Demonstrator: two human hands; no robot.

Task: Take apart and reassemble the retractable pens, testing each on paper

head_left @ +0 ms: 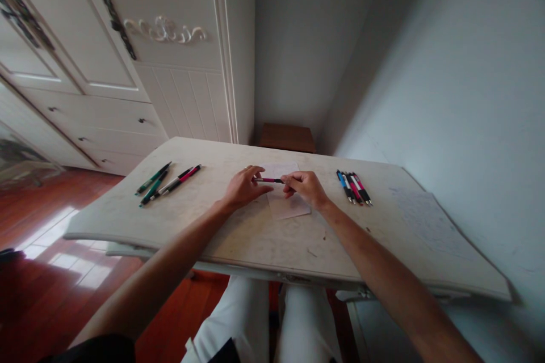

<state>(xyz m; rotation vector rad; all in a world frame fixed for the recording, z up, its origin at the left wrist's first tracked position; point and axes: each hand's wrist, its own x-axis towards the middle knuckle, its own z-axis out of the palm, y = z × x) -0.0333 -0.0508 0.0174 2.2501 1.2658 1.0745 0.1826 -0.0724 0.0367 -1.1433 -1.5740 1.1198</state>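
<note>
A pink-and-black pen (269,180) is held level just above a sheet of paper (289,207) in the middle of the desk. My right hand (304,186) pinches its black end between thumb and fingertips. At the other end, my left hand (246,186) has its fingers on the pen, with the thumb stretched out below it. To the left lie several loose pens: green ones (154,180) and, beside them, silver and pink ones (181,180). On the right, a row of blue, white and pink pens (354,188) lies close together.
The pale desk (238,238) has a curved front edge above my legs. A patterned sheet (430,221) lies at its right side by the wall (468,96). Behind stand a white wardrobe (179,91) and a small brown wooden piece (287,136). Small specks dot the desktop.
</note>
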